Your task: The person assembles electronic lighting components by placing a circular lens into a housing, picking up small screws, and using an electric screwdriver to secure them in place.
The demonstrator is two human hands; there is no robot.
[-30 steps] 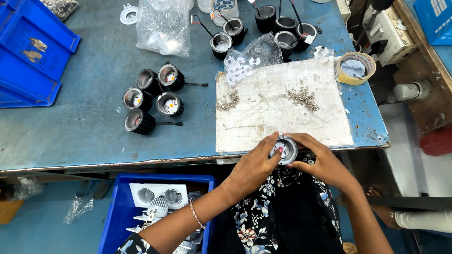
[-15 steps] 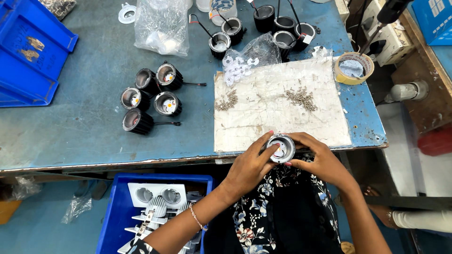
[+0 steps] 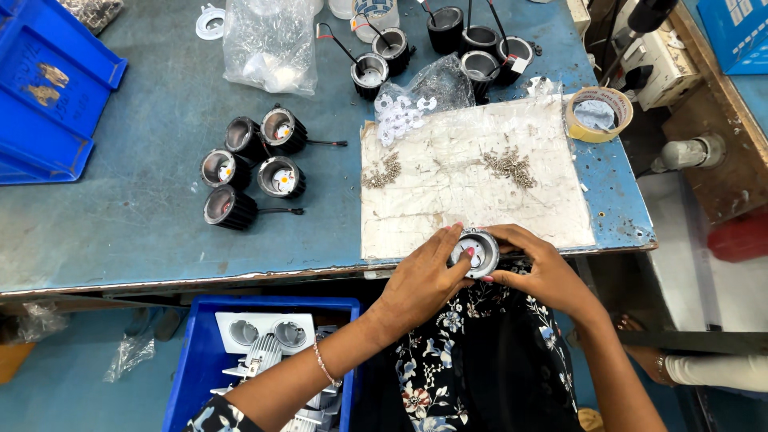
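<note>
Spotlight housing [image 3: 475, 253], a small round black lamp body with a pale reflector face, sits gripped between two bare hands at the near edge of a worn blue workbench [image 3: 120, 232]. The left hand [image 3: 422, 280] clasps its left side, fingers curled over the rim, while the right hand [image 3: 540, 268] pinches it from the right with fingertips closed on the casing. Just beyond the hands lies a scuffed white work mat [image 3: 472, 196] carrying two small heaps of screws [image 3: 509, 165]. Left of the mat, four finished black housings [image 3: 250, 172] stand clustered together, with more of the same lamps [image 3: 448, 40] lined up along the far edge. A roll of tape [image 3: 598, 114] rests at the mat's far right corner. Clear plastic bags [image 3: 268, 44] lie at the far side, and a blue bin [image 3: 204, 368] of white fittings stands below the bench, near left.
</note>
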